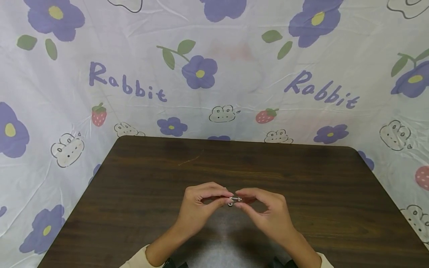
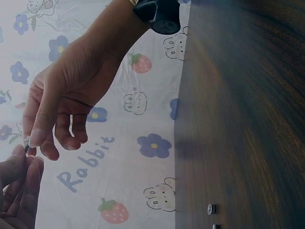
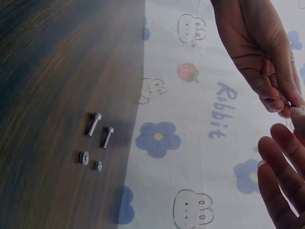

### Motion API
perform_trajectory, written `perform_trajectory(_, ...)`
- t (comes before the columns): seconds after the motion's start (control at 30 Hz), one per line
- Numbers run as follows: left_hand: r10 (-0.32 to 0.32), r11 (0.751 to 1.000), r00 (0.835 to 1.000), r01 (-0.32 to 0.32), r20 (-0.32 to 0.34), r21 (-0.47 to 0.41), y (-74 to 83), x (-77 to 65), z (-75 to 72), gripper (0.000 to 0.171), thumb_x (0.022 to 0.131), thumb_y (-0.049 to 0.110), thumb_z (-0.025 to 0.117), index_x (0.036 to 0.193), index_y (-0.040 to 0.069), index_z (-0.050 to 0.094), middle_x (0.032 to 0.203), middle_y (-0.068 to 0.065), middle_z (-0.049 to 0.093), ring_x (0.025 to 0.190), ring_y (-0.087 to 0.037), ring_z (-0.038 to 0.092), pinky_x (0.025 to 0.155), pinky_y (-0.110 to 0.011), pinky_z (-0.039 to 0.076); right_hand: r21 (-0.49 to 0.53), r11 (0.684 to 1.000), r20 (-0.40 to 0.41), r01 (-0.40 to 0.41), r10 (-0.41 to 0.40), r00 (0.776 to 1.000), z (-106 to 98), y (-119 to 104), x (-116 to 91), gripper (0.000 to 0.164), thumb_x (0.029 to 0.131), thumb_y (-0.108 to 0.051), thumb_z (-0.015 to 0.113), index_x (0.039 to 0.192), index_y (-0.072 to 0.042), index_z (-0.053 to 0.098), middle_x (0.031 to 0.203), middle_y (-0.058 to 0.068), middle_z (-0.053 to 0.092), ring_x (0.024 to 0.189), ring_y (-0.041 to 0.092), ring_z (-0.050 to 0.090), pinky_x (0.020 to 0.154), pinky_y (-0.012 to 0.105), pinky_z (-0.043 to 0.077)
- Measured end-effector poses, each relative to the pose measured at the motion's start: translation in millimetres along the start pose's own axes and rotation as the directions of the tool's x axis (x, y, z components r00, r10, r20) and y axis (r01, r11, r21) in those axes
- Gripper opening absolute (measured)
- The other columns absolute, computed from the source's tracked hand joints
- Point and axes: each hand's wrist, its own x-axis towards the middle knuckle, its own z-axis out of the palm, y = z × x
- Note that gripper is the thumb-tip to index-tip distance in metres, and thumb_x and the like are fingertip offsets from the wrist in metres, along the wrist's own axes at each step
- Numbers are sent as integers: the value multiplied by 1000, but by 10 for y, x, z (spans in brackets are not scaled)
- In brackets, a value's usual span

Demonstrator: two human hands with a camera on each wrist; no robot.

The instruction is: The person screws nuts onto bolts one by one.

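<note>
Over the front half of the table, my left hand [image 1: 201, 204] and right hand [image 1: 269, 208] meet at the fingertips. Between them both pinch a small metal bolt [image 2: 27, 144], mostly hidden by the fingers. The head view also shows a small round metal piece [image 1: 230, 204] just below the fingertips; whether it is held or lies on the table, I cannot tell. On the table in the right wrist view lie a larger bolt [image 3: 94, 124], a smaller bolt [image 3: 108, 137], a larger nut [image 3: 84, 158] and a smaller nut [image 3: 97, 166], apart from the hands.
The dark wooden table [image 1: 140, 193] has a back edge against a pale curtain [image 1: 241, 85] printed with flowers, rabbits and strawberries, which also covers both sides. A black band [image 2: 162, 18] sits on the right wrist.
</note>
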Motion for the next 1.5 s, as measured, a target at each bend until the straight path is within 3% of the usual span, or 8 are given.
perform_trajectory(0.2, -8, 1000, 1000, 8, 5, -11, -2, -4, -1, 11, 88, -2, 76, 98, 0, 78, 93, -9, 75, 82, -25, 74, 73, -36, 64, 20, 1000, 12, 10, -10, 1000, 12, -1, -3, 17, 84, 0, 81, 100, -6, 75, 90, 5, 76, 76, 15, 72, 70, 23, 61)
perform_trajectory(0.47, -6, 1000, 1000, 7, 8, -29, -1, -6, 11, 11, 87, -3, 76, 98, -1, 78, 92, -9, 75, 80, -25, 73, 71, -37, 64, 39, 998, 55, -56, 54, 997, 11, -25, -22, 19, 82, 12, 76, 91, -4, 75, 85, 8, 76, 77, 18, 75, 74, 23, 61)
perform_trajectory(0.63, -1, 1000, 1000, 1, 4, -26, 4, 1, 19, 11, 87, -1, 77, 97, -2, 78, 92, -9, 75, 80, -22, 72, 70, -36, 64, 49, 995, 100, -92, 87, 991, 6, -40, -27, 23, 88, 16, 67, 89, -5, 75, 81, 5, 75, 76, 18, 75, 75, 24, 61)
perform_trajectory(0.8, 0, 1000, 1000, 0, 1, -15, 6, 3, 17, 11, 86, -2, 77, 97, 0, 78, 92, -9, 75, 81, -23, 73, 72, -36, 64, 9, 995, 99, -98, 97, 990, 2, -42, -25, 17, 92, 5, 70, 103, -7, 73, 89, 3, 76, 79, 14, 74, 75, 23, 60)
perform_trajectory(0.97, -3, 1000, 1000, 3, -3, 1, 4, 1, 9, 12, 86, -2, 77, 97, 1, 79, 93, -9, 75, 83, -24, 74, 72, -36, 64, -2, 1000, 57, -14, 14, 998, 10, -25, 3, 24, 92, -11, 77, 113, -3, 70, 95, 6, 76, 78, 14, 73, 69, 23, 61)
perform_trajectory(1.23, -4, 1000, 1000, 4, 4, -7, -8, 8, 3, 12, 87, -3, 77, 98, 0, 78, 94, -10, 75, 83, -24, 74, 73, -36, 64, 18, 999, 41, 35, -36, 999, 19, 10, 10, 14, 95, -12, 73, 105, -2, 71, 92, 8, 76, 74, 14, 71, 69, 19, 59)
perform_trajectory(1.5, -7, 1000, 1000, 7, 12, -26, -9, 3, 13, 12, 86, -4, 76, 98, -1, 78, 94, -11, 75, 81, -25, 73, 71, -37, 64, 10, 1000, 60, -4, 3, 998, 16, 9, -13, 9, 97, -12, 71, 97, -5, 75, 88, 5, 76, 77, 15, 74, 72, 20, 60)
